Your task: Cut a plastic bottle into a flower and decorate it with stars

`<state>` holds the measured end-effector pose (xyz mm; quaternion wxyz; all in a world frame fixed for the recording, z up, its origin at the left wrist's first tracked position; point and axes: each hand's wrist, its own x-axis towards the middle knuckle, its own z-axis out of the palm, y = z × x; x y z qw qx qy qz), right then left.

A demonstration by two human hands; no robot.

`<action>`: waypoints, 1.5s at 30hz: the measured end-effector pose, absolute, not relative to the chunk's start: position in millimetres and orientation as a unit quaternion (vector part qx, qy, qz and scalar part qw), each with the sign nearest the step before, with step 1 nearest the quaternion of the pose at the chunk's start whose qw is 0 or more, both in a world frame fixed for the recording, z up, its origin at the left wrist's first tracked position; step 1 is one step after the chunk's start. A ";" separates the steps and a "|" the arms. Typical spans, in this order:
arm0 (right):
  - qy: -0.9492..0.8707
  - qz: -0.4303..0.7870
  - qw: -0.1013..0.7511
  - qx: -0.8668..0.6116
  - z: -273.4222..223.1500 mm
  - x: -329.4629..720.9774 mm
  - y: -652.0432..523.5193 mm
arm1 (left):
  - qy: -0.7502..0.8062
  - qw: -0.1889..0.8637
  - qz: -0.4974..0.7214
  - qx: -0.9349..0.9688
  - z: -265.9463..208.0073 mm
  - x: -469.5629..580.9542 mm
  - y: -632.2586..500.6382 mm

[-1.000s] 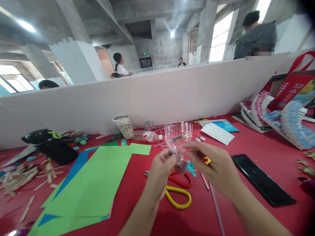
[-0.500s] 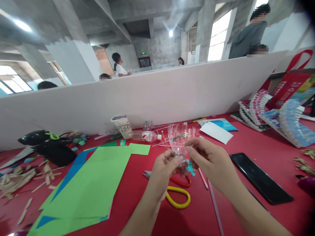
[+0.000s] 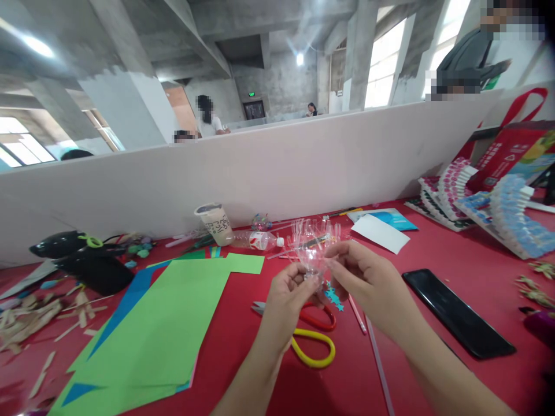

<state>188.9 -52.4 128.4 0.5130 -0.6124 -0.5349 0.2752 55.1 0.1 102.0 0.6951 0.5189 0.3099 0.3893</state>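
A clear plastic bottle piece [image 3: 313,249], its upper part cut into strips that spread outward, is held upright over the table. My left hand [image 3: 293,292] is closed around its narrow lower end. On the other side my right hand [image 3: 362,274] pinches with thumb and forefinger at the piece's right edge; the exact contact is partly hidden. Below my hands lie scissors with red and yellow handles [image 3: 318,348], partly covered by my left hand. Small turquoise stars [image 3: 333,296] rest on the table behind my fingers, and a pink pencil [image 3: 358,315] is beside them.
Green and blue paper sheets [image 3: 160,323] lie at left, near a black figure [image 3: 93,266] and wooden sticks [image 3: 30,318]. A paper cup [image 3: 215,224] and lying bottle [image 3: 255,240] stand before the white partition [image 3: 260,173]. At right are a black phone [image 3: 459,315] and folded paper crafts [image 3: 507,214].
My hands and the plastic piece have barely moved. Beyond the partition, the person in grey has shifted right and leans, with an arm stretched out.
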 end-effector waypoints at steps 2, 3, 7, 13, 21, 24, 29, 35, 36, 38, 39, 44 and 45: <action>-0.527 0.289 0.516 -0.611 128.8 188.8 -52.7 | 0.313 0.686 0.388 0.530 101.9 54.9 0.7; -0.522 0.299 0.519 -0.607 129.1 188.9 -52.6 | 0.314 0.680 0.388 0.537 102.0 54.8 1.1; -0.508 0.341 0.544 -0.575 130.0 190.2 -51.2 | 0.314 0.668 0.380 0.557 102.0 54.3 3.1; -0.531 0.327 0.568 -0.537 133.9 190.7 -54.2 | 0.303 0.699 0.381 0.525 103.4 54.6 1.3; -0.635 0.196 0.505 -0.551 134.8 185.5 -57.7 | 0.294 0.742 0.374 0.473 111.0 55.8 -5.5; -0.652 0.128 0.472 -0.579 131.3 185.2 -54.4 | 0.299 0.740 0.376 0.470 112.7 55.4 -5.4; -0.663 0.095 0.471 -0.574 128.1 185.2 -50.5 | 0.296 0.742 0.378 0.468 110.5 52.6 -2.7; -0.664 0.135 0.471 -0.564 126.1 185.1 -50.6 | 0.308 0.734 0.386 0.466 110.1 52.2 -1.9; -0.664 0.135 0.472 -0.564 125.6 185.3 -50.4 | 0.312 0.731 0.392 0.463 110.5 52.5 -2.1; -0.666 0.138 0.470 -0.562 125.3 185.7 -49.8 | 0.313 0.730 0.398 0.458 111.0 53.0 -2.2; -0.668 0.147 0.467 -0.560 125.7 185.7 -49.4 | 0.312 0.731 0.399 0.458 111.1 53.1 -2.1; -0.668 0.200 0.447 -0.560 129.3 185.4 -47.7 | 0.316 0.716 0.399 0.478 110.2 53.1 -0.9; -0.668 0.198 0.444 -0.563 129.5 185.7 -47.5 | 0.318 0.713 0.398 0.482 109.9 53.3 -0.7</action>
